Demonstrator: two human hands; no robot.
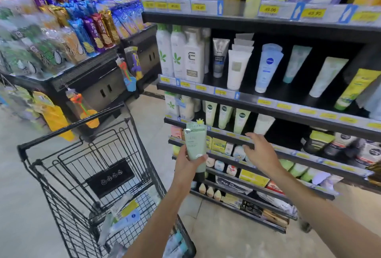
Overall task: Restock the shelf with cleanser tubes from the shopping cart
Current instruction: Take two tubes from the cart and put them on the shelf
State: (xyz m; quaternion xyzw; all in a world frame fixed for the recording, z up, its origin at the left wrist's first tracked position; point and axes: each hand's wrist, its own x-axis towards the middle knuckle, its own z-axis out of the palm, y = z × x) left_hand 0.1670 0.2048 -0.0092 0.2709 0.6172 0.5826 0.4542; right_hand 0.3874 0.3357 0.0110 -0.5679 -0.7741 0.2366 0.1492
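Shopping cart (pixel 86 175): black wire, at the lower left beside the shelf's left end; more tubes and packets (pixel 125 214) lie in its basket.
Left hand (pixel 188 163): grips the lower part of a pale green cleanser tube (pixel 195 144), thumb across its front.
Cleanser tube: held upright, cap down, in front of the shelf's left end, touching no shelf board.
Right hand (pixel 259 150): fingers spread and straight, holding nothing, just before the front edge of a lower shelf board.
Shelf (pixel 268 111): black boards with yellow price tags (pixel 313 13); a row of matching green tubes (pixel 223 116) stands on the board above the hands.
Snack display (pixel 61 30): far left, behind the cart.
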